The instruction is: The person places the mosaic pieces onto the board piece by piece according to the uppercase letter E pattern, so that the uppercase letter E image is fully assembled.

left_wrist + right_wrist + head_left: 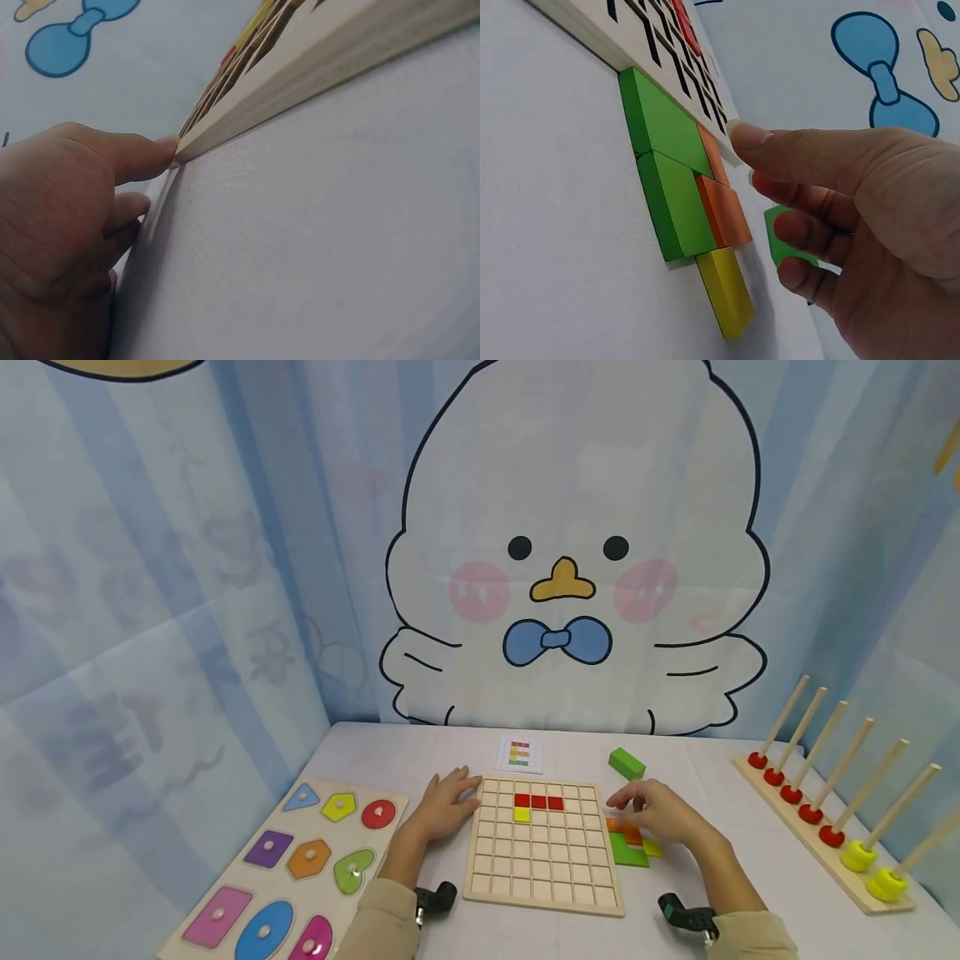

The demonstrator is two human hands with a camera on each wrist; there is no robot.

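Observation:
A wooden grid board (543,860) lies in front of me, with three red blocks (538,802) in a row and a yellow block (522,815) under the leftmost one. At its upper left edge rests my left hand (446,806); in the left wrist view the thumb (154,157) touches the board's corner. My right hand (660,810) hovers past the board's right edge, fingers loosely bent, with nothing visible between thumb and index finger. Below it lie green blocks (671,202), orange blocks (727,210) and a yellow block (726,292), flat beside the board.
Behind the board lies a pattern card (519,754) with coloured rows. A green block (627,763) stands at the back right. On the left is a shape puzzle board (262,885); on the right, a peg stand (825,843) holds red and yellow-green rings. A curtain closes off the back.

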